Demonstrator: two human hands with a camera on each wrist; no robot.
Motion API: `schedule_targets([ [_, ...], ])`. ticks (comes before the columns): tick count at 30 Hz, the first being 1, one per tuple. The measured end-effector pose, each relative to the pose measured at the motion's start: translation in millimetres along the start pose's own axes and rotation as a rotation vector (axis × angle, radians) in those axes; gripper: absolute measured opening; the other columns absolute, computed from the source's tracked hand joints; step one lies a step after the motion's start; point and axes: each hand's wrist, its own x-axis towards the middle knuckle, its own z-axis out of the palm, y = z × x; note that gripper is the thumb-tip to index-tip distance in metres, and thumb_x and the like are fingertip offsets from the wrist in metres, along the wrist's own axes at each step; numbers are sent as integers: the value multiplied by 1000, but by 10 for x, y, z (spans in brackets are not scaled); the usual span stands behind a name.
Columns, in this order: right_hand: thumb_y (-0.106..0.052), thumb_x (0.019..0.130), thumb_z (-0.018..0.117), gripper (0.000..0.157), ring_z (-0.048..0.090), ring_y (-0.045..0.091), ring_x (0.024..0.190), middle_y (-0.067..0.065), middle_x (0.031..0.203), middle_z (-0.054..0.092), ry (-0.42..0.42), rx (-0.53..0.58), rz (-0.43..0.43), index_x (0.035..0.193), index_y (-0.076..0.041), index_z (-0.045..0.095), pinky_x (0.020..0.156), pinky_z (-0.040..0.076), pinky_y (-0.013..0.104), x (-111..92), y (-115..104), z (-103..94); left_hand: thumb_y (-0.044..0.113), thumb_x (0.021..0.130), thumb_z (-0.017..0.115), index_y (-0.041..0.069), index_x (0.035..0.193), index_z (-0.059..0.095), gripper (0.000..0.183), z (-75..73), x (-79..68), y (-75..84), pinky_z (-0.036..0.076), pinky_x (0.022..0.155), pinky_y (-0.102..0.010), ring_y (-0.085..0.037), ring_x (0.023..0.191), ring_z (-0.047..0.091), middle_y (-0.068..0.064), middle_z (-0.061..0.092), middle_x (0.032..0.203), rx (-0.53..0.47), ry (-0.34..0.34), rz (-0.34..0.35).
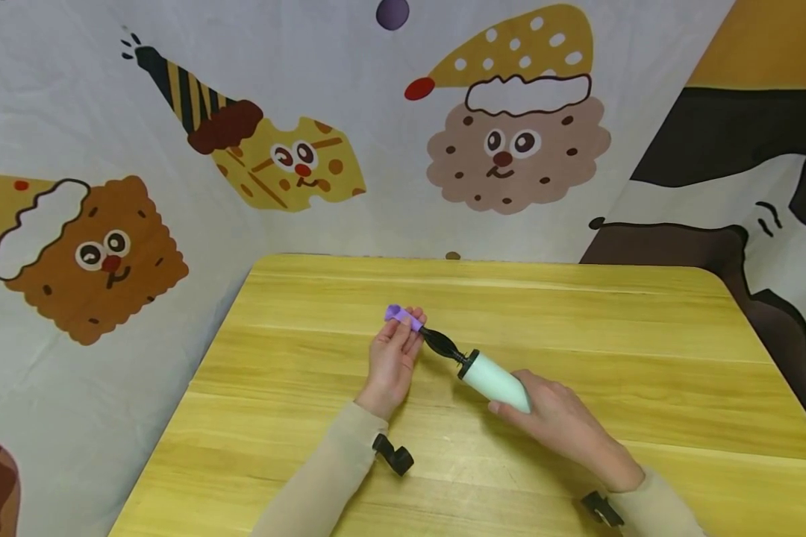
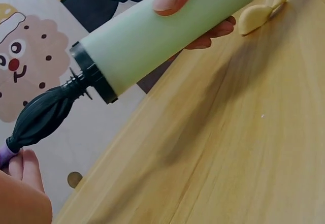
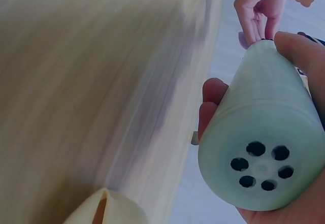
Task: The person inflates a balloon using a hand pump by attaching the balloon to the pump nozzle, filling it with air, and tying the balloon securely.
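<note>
Well, pump above wooden table; cartoon backdrop.

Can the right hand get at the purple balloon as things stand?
Probably not: the right hand has its grip round the mint pump, and the left hand pinches the purple balloon at the black nozzle.

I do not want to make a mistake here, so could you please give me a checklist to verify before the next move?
1. Left hand pinches the purple balloon: ok.
2. Balloon meets the tip of the black nozzle: ok.
3. Balloon seated deep enough on the tip: cannot tell.
4. Right hand grips the mint-green balloon pump: ok.
5. Six end holes uncovered: ok, per the right wrist view.
</note>
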Motion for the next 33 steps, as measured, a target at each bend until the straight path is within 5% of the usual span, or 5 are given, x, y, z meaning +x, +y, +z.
schedule_targets([
  [11,-58,93,71,67,56,12,74,1,91,66,9,10,-8,128,-3,64,62,49,32,24,-39,13,6,107,55,-7,139,52,34,5,-9,-43,48,110,-37,-22,119,67,-15,68,130,20,-26,20],
  [20,-58,93,70,65,56,12,73,1,89,65,24,13,-15,128,-4,63,61,48,32,22,-77,16,19,110,52,9,124,66,22,21,-37,-72,44,101,-37,-19,114,62,1,72,115,94,-82,-6],
  [33,-59,96,67,61,51,11,65,-2,80,58,19,12,-35,121,-3,62,54,46,28,31,-139,71,24,113,43,13,110,66,26,82,-78,-166,37,105,-42,-24,122,60,-3,73,119,132,-87,19],
])
